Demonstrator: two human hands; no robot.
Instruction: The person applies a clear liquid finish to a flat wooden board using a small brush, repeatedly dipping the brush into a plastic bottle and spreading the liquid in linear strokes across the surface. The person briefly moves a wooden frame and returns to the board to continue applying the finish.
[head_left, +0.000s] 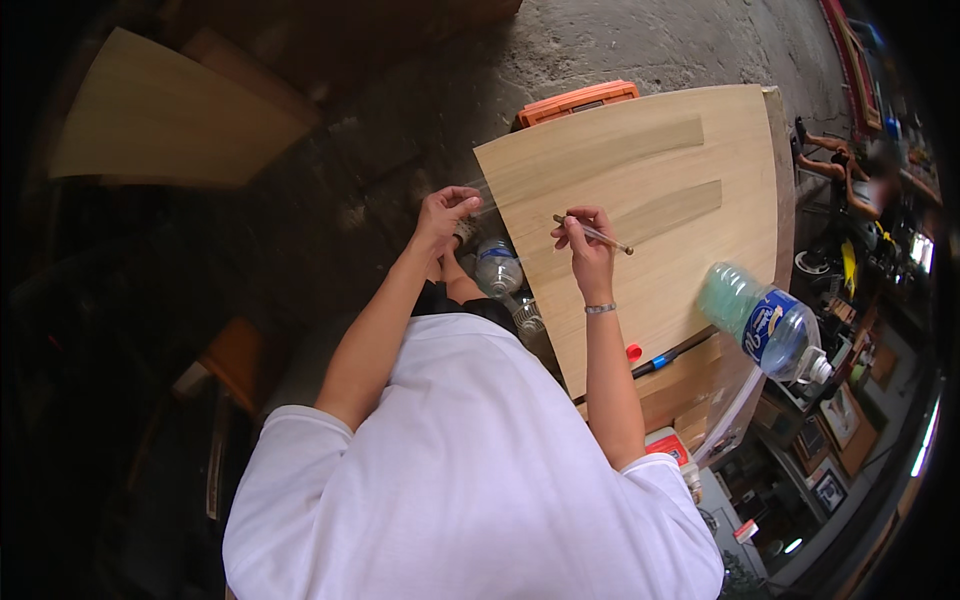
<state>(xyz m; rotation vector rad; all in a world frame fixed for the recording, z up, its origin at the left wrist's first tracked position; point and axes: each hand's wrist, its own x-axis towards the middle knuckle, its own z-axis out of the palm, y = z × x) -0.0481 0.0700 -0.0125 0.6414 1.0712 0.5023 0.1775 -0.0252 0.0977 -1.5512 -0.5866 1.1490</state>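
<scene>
Above the pale plywood sheet in the head view, the person's right hand has its fingers closed around a slim pen-like tool, which slants down to the right toward a rounded brassy end. A metallic band circles that wrist. Just off the sheet's left edge, the left hand has thumb and fingers drawn together in a pinch; something thin and clear seems to run from it, but I cannot tell whether they grasp it. The sheet lies on the desk to the person's front right, with 2 darker strips across it. A large clear bottle with a blue label and greenish contents is at its right side. Near the right forearm are a black-and-blue marker and a red ring-like piece. Beyond the far edge is an orange case; another clear bottle is below the left edge, near the person's legs.
</scene>
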